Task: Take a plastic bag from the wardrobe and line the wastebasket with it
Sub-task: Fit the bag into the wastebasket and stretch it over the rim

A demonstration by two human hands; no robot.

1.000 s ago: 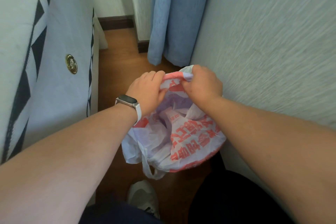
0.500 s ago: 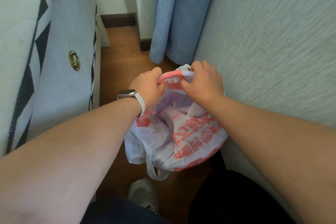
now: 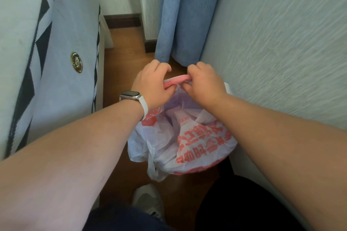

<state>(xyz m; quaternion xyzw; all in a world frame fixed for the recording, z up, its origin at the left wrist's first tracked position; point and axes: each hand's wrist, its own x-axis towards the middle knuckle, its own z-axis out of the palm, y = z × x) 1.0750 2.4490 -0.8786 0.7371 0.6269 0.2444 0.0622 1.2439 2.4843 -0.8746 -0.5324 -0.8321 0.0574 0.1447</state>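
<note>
A: What's nearest, at the bottom of the frame?
B: A white shoe (image 3: 148, 199) on the wooden floor (image 3: 124, 47). Just above it, mid-frame, hangs the plastic bag (image 3: 187, 142), white with red print, mouth open.
A: And the hands?
B: The left hand (image 3: 152, 85) and right hand (image 3: 203, 80) are each closed tight on the bag's far rim, stretching it between them. A watch (image 3: 134, 97) sits on the left wrist.
A: Beyond?
B: A blue curtain (image 3: 184, 15), top centre.

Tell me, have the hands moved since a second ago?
Barely: the left hand and right hand stay on the bag rim, just below the curtain hem.
</note>
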